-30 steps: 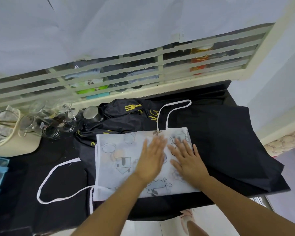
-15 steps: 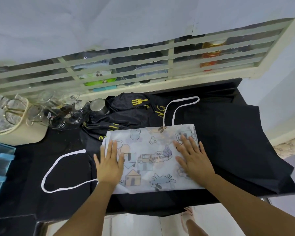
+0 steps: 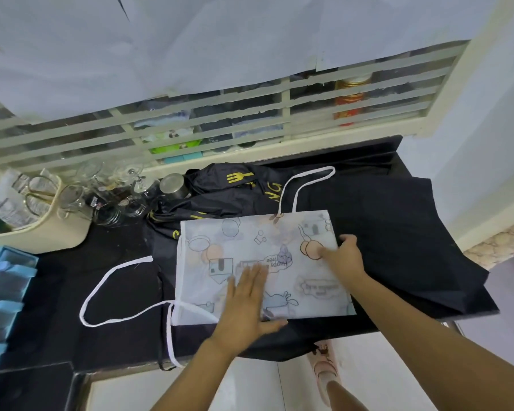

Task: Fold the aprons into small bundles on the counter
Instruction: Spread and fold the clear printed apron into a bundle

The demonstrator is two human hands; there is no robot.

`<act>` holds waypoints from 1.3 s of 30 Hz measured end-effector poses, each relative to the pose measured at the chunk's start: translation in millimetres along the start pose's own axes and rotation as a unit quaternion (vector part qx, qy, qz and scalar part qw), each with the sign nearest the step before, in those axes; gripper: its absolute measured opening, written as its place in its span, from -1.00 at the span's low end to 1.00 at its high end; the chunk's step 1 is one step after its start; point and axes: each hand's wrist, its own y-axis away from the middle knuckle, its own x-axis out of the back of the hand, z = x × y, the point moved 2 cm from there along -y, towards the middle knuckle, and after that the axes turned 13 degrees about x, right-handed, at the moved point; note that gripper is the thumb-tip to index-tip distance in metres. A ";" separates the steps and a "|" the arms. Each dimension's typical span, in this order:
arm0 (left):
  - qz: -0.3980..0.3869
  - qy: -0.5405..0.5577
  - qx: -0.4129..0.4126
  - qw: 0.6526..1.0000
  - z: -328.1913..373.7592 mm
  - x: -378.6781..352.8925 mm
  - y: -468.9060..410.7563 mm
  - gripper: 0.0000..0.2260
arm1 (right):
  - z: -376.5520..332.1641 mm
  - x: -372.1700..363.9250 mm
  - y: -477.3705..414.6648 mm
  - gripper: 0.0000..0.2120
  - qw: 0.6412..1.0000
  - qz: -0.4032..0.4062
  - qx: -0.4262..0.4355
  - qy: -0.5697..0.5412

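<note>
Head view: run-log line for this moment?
white printed fabric apron folded rectangle on black counter | left hand flat on it | right hand pinching its right edge

Soft, even light, source unclear. Pale wall (image 3: 487,129) nearly washed out; black worktop (image 3: 42,292) dim, detail lost. Shadows faint. Wide-angle bending at frame edges. Slight softness overall; glassware (image 3: 110,200) smeared.
</note>
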 end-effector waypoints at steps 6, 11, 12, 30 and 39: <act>0.060 0.020 0.066 0.996 -8.9 -1.9 22.0 -0.28 | -31.5 12.7 21.0 -0.41 0.994 -0.056 0.070 -0.059; 0.091 0.221 0.124 0.963 -16.0 34.6 38.6 -0.41 | -76.0 33.4 54.4 -0.82 0.954 -0.164 0.064 -0.241; 0.060 0.246 0.119 0.960 -9.8 44.6 41.9 -0.45 | -84.2 37.7 60.5 -0.80 0.944 -0.172 0.084 -0.270; -0.342 0.747 -0.066 0.567 219.2 182.7 40.2 -0.70 | -298.9 153.4 100.9 -0.79 0.877 -0.031 0.462 0.130; -0.118 0.850 0.235 0.456 110.8 102.2 -25.0 -0.73 | -196.8 37.1 13.1 -0.83 0.882 -0.221 0.347 0.227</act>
